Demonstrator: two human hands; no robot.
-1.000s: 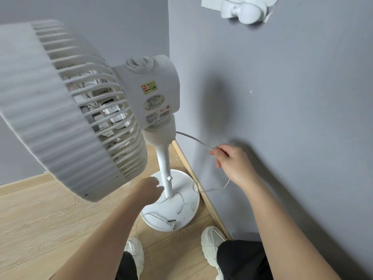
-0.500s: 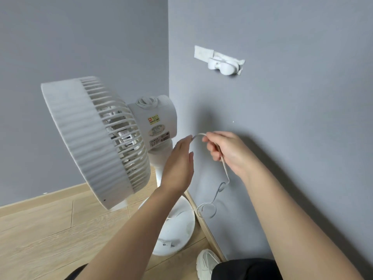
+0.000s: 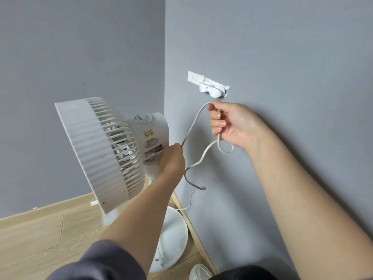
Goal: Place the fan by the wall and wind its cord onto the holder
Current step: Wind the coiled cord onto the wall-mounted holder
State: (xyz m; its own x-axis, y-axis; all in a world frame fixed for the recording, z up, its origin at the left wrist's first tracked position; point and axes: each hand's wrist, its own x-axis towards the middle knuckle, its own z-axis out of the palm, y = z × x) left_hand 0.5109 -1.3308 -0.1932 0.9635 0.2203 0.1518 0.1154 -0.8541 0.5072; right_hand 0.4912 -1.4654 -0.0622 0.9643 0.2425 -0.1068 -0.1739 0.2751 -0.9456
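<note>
Standing on the floor [image 3: 40,235] in the wall [image 3: 282,57] corner, one white fan [image 3: 96,150] carries three stickers [image 3: 150,142], print too small to read. The left grip [image 3: 171,158] pinches the one white cord [image 3: 193,126]; the right grip [image 3: 228,122] curls round it higher, just below the single holder [image 3: 212,89]

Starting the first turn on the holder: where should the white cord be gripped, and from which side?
Probably the cord at the top of its span, just under the holder, where the right hand pinches it, approached from below on the room side. That span runs fairly straight to the left hand; the rest hangs in slack loops.
</note>
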